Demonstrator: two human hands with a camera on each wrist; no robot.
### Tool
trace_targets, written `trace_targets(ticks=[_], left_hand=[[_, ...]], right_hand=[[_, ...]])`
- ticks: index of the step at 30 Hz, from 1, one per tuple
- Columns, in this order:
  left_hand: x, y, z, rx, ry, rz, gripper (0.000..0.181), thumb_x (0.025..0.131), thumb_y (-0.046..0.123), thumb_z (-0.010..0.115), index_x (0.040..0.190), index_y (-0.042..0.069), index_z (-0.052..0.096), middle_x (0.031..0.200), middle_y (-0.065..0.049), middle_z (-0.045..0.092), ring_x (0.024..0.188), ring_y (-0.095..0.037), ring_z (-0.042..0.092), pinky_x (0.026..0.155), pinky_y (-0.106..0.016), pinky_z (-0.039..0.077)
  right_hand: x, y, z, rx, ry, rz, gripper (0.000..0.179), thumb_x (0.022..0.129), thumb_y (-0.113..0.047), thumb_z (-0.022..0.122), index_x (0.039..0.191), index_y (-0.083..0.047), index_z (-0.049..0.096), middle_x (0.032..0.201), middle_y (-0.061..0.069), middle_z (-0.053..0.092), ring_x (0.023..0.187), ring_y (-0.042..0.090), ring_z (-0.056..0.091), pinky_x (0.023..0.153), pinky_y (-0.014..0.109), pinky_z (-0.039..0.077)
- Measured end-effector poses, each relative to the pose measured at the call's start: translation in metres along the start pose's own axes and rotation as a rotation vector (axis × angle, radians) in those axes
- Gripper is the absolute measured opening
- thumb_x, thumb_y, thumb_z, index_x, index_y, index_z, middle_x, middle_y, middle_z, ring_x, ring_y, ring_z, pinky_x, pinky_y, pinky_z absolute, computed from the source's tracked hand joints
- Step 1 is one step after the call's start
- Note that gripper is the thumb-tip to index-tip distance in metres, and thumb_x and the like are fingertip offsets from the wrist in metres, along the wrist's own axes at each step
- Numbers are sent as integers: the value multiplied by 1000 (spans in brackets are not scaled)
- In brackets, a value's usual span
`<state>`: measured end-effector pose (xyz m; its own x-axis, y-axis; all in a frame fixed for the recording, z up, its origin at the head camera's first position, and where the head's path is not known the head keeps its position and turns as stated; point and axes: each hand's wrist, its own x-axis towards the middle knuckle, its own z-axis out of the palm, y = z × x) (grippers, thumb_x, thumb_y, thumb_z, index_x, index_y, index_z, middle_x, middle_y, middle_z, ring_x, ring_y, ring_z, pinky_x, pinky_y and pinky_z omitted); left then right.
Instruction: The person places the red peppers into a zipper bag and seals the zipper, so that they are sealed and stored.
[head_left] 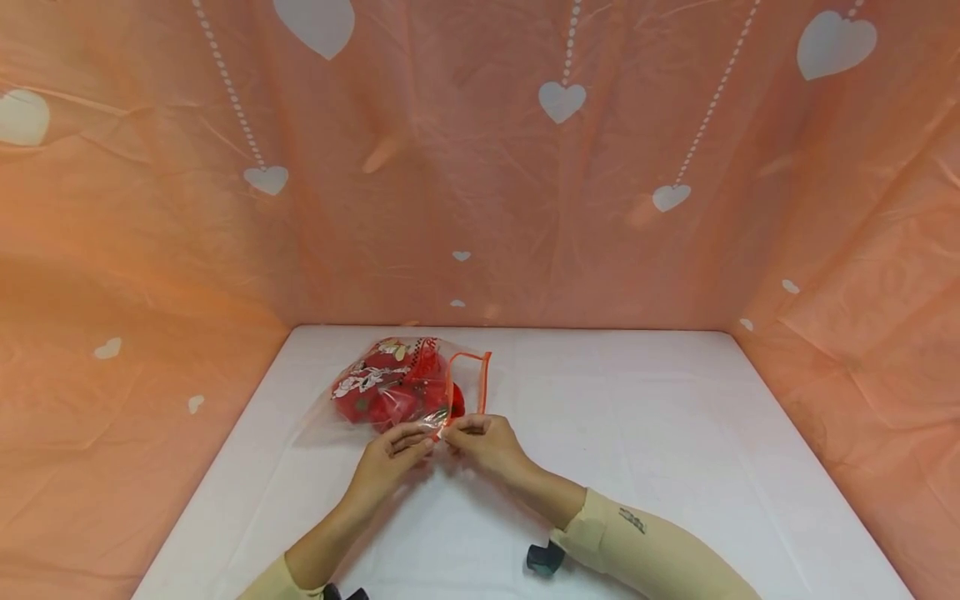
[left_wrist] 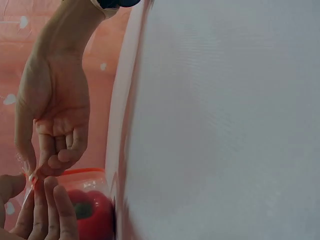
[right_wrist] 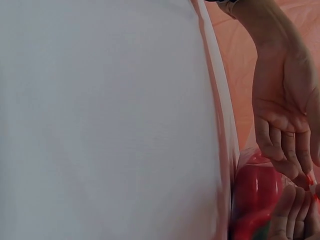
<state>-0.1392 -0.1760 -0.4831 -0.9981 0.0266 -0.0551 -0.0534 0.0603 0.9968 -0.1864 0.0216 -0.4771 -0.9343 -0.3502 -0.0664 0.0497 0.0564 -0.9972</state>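
Note:
A clear plastic bag (head_left: pixel 405 383) with cartoon print lies on its side on the white table, left of the middle. Inside it are red bell peppers, one of which, a glossy red bell pepper (left_wrist: pixel 95 215) with a green stem, shows in the left wrist view. An orange strip (head_left: pixel 485 383) edges the bag's open mouth, which faces right. At the near corner of that edge, my left hand (head_left: pixel 386 467) pinches the strip between thumb and fingers. Right beside it my right hand (head_left: pixel 491 450) pinches the same edge, fingertips almost meeting the left ones.
The white-covered table (head_left: pixel 637 433) reaches back to an orange-pink curtain (head_left: pixel 510 208) printed with white hearts, which also hangs at both sides. A dark wrist camera (head_left: pixel 545 560) sits under the right forearm.

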Motion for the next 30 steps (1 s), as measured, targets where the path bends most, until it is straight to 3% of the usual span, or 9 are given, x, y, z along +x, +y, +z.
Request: trace_targets(ticks=[12, 22, 30], left_hand=[[7, 2, 10, 25, 116, 26, 21, 100, 7, 75, 117, -5, 73, 101, -16, 78, 86, -13, 74, 75, -25, 60], [7, 2, 13, 49, 137, 24, 22, 100, 4, 74, 120, -6, 72, 99, -14, 78, 81, -10, 70, 73, -23, 58], [7, 1, 17, -4, 179, 36, 22, 100, -1, 72, 119, -10, 69, 95, -16, 76, 76, -8, 67, 69, -20, 54]], right_hand=[[3, 4, 3, -23, 18, -91, 21, 99, -7, 76, 106, 13, 75, 92, 24, 77, 75, 8, 71, 66, 21, 55], [1, 10, 7, -52, 8, -115, 20, 97, -11, 79, 104, 8, 78, 91, 20, 79, 76, 12, 74, 67, 22, 57], [1, 8, 11, -29, 39, -116, 21, 98, -10, 78, 104, 10, 77, 93, 24, 78, 78, 20, 77, 69, 23, 58]])
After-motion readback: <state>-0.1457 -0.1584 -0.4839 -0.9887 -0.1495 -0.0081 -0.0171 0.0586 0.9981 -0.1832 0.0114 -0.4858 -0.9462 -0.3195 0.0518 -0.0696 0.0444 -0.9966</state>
